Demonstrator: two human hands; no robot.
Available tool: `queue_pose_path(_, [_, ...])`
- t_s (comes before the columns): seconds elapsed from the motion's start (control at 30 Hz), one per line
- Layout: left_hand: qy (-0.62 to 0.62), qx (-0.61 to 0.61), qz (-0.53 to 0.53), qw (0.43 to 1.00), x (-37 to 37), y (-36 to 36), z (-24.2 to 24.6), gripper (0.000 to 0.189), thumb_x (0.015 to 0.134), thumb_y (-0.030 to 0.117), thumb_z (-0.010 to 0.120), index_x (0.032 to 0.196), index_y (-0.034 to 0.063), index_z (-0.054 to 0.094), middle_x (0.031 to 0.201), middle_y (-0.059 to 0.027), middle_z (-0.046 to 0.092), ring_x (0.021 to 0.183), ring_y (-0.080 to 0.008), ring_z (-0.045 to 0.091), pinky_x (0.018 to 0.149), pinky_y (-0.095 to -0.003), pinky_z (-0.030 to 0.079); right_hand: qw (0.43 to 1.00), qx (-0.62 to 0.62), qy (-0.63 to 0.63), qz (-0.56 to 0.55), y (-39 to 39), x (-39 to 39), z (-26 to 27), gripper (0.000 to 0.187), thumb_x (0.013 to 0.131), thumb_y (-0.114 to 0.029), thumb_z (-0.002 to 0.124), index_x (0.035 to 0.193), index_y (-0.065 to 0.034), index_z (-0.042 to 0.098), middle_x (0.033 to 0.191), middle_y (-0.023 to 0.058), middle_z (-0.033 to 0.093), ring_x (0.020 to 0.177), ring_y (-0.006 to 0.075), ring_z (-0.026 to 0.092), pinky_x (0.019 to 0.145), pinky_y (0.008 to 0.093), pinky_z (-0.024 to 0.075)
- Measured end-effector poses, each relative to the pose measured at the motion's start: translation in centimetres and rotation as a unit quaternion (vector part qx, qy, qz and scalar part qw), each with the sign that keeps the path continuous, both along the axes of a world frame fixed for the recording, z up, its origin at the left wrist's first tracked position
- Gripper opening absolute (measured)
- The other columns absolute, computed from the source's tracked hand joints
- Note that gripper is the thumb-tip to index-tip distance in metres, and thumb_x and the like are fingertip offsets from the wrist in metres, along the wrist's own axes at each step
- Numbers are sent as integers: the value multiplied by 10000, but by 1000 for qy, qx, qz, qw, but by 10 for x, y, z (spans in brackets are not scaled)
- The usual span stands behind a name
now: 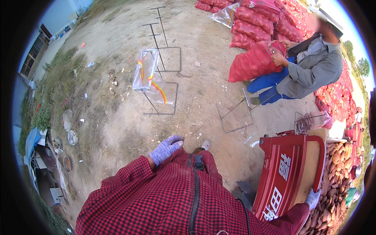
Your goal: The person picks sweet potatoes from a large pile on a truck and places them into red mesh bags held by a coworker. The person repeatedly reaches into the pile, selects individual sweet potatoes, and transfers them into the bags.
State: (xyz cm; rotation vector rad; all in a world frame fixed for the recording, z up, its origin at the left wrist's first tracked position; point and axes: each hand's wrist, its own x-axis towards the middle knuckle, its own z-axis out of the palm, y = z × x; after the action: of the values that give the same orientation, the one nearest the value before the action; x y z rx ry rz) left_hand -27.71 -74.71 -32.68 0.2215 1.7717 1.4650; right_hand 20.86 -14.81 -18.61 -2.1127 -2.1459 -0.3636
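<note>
My left hand (166,149), in a white-and-purple knit glove, hangs in front of my red-and-black checked jacket (164,199) with nothing in it. My right hand (312,199), gloved alike, touches the lower end of a red metal rail (318,164). Its fingers are partly hidden, so its grip is unclear. The rail edges a red vehicle side panel (279,176) with large white characters. Just beyond the rail lies a heap of sweet potatoes (330,188).
A person (314,67) holds a full red mesh sack (255,63) near stacked red sacks (252,26). Metal bag stands (160,70) rise from the dirt ground, one with clear plastic bags (145,70). Another low metal frame (235,117) lies ahead. Weeds and litter border the left.
</note>
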Motion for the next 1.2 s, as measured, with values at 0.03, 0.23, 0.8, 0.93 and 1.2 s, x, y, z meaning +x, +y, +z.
queue_pose_path(0.03, [-4, -1, 11, 1000, -5, -2, 1, 463, 977, 271, 565, 1336, -17, 507, 1288, -137, 587, 1215, -214, 518, 1058, -335, 388, 1000, 10, 0, 8, 7, 8, -8, 623, 842, -312, 688, 1382, -92, 470, 1245, 209, 598, 1116, 380, 595, 932, 441, 473])
queue_pose_path(0.23, [-78, 12, 57, 995, -57, 16, -15, 469, 979, 275, 569, 1349, -5, 497, 1303, -128, 572, 1228, -217, 517, 1054, -323, 392, 999, -15, 42, -20, 21, 20, -19, 645, 801, -235, 738, 1362, -50, 480, 1279, 192, 585, 1136, 346, 586, 967, 405, 454])
queue_pose_path(0.8, [-69, 8, 28, 997, -364, 227, -6, 506, 960, 353, 597, 1333, 23, 506, 1265, -106, 581, 1168, -213, 559, 1005, -356, 442, 948, 214, 72, -225, 4, -118, -153, 519, 791, -216, 728, 1232, 10, 578, 1113, 183, 675, 998, 315, 649, 883, 399, 502])
queue_pose_path(0.93, [-100, 20, 74, 992, -427, 256, -16, 495, 960, 339, 604, 1326, 21, 503, 1250, -107, 579, 1173, -229, 559, 1011, -370, 449, 917, -76, 239, -310, -4, -272, -291, 488, 782, -211, 729, 1177, 47, 606, 1086, 189, 685, 973, 290, 661, 854, 382, 508])
queue_pose_path(1.2, [-51, 21, 98, 994, -607, 313, -45, 462, 947, 324, 627, 1296, 36, 535, 1203, -75, 601, 1094, -201, 579, 952, -336, 464, 724, -515, 156, 431, 19, -839, -319, 499, 912, -337, 613, 1303, -34, 550, 1240, 167, 630, 1125, 293, 625, 956, 365, 486])
